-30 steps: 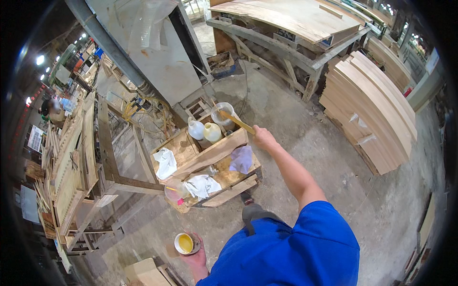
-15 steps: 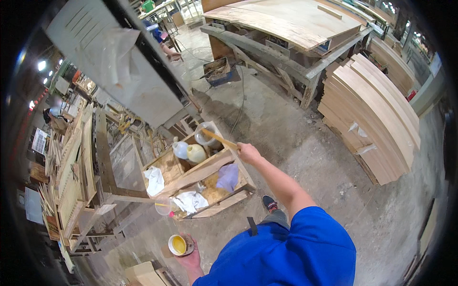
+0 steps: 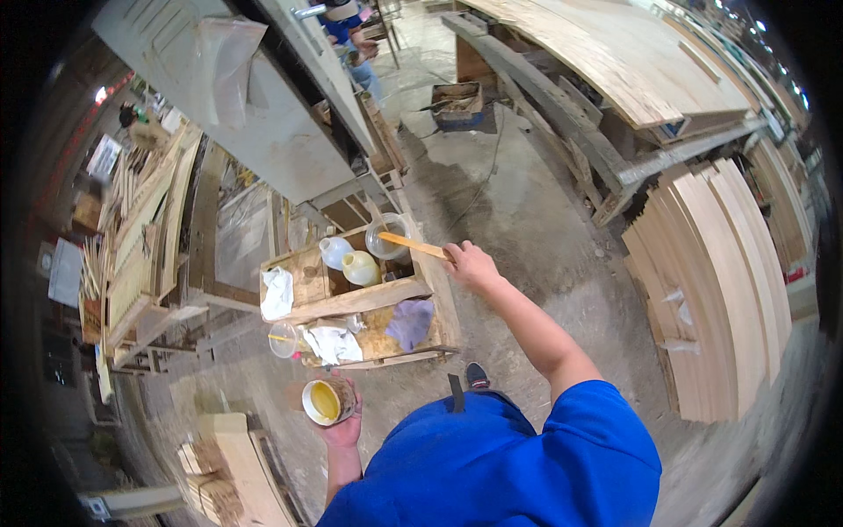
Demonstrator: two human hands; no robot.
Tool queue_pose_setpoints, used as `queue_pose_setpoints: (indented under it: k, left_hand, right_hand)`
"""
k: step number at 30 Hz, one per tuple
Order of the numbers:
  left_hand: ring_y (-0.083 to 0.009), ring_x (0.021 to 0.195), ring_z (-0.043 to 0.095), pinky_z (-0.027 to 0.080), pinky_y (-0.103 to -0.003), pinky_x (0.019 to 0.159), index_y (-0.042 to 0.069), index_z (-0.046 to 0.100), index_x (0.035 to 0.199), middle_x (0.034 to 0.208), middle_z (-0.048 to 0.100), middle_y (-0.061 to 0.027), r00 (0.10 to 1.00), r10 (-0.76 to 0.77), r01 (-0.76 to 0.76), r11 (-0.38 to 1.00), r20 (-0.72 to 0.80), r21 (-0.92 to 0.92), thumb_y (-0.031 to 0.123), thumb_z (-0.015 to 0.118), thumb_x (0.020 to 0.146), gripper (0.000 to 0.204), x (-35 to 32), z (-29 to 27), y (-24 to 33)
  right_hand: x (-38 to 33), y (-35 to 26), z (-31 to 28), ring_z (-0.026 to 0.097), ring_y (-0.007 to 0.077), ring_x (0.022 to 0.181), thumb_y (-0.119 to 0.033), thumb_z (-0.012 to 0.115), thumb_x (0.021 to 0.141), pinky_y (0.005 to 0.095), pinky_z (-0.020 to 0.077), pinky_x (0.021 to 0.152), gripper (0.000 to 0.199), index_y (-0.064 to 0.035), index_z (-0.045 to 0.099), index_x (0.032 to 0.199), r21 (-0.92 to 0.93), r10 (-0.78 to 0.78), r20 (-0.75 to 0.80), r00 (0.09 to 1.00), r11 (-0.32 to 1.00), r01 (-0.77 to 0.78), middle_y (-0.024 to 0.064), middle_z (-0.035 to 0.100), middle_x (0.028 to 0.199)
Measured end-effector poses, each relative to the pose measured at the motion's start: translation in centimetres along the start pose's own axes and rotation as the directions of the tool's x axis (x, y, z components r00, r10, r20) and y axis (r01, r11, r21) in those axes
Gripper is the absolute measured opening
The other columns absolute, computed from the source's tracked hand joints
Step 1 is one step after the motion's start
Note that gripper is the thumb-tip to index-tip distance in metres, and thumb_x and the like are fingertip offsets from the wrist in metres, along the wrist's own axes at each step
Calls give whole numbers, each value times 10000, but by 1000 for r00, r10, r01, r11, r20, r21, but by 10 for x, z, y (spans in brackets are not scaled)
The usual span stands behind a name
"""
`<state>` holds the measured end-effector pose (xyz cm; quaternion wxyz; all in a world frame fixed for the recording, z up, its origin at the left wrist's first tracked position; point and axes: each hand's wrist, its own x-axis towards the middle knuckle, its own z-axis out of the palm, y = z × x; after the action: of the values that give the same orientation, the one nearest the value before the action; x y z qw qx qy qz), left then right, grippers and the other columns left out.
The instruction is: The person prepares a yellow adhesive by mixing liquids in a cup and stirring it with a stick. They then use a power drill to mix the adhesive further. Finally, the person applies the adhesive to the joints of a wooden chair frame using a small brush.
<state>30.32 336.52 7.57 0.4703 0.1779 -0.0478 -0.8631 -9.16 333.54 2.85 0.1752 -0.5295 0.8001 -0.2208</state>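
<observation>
in the left hand [image 3: 345,428], a round cup [image 3: 346,398] of yellow liquid [image 3: 325,401]

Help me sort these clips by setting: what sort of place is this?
Probably a woodworking shop: boards are stacked at right, narrow wood strips lie at left, and a large wooden panel rests on a workbench.

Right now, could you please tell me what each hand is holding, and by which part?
The right hand grips a flat yellowish stick by its near end; the left hand holds a white-rimmed cup around its outer side.
</observation>
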Motion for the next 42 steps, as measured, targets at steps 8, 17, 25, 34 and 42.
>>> queue_pose_setpoints:
  k: [8,17,25,34,42]
  left_hand:
    - [-349,1181,419,395,-539,917,226,477,1241,1338,401,-78,985,59,-58,998,-162,7,492,446,815,503,-24,-13,-10]
    - [-327,1204,390,362,-511,954,255,392,1305,1347,380,-83,977,162,-148,984,-138,103,556,472,784,607,-30,-19,-18]
    - [-353,1173,417,396,-499,926,238,409,1291,1332,395,-95,963,152,-152,988,-223,16,541,476,791,589,-58,-29,-6]
    - [-376,1132,447,382,-525,916,217,438,1262,1290,436,-120,965,72,-49,994,-251,99,524,421,838,524,-61,-5,-10]
    - [-381,1146,439,369,-570,903,215,465,1239,1286,448,-109,976,-37,24,998,-216,-59,526,419,829,516,-53,-8,-27]
  right_hand:
    - [14,0,-17,563,314,922,-326,543,797,412,476,767,391,-205,496,1166,3,-19,79,997,1000,19,134,545,978]
    - [-3,2,-24,564,302,850,-272,633,760,384,470,738,422,-192,510,1156,-18,-113,-39,993,993,113,109,542,935]
    - [-97,48,79,573,319,830,-223,655,720,409,483,690,478,-248,499,1172,63,-225,212,951,974,217,112,523,924]
    - [-91,59,199,600,251,703,-315,540,839,365,485,578,341,-160,520,1142,398,-15,155,988,916,-49,125,568,754]
    - [-55,75,152,515,157,420,-296,495,864,286,380,349,251,-71,598,820,351,270,754,599,604,-715,98,586,644]
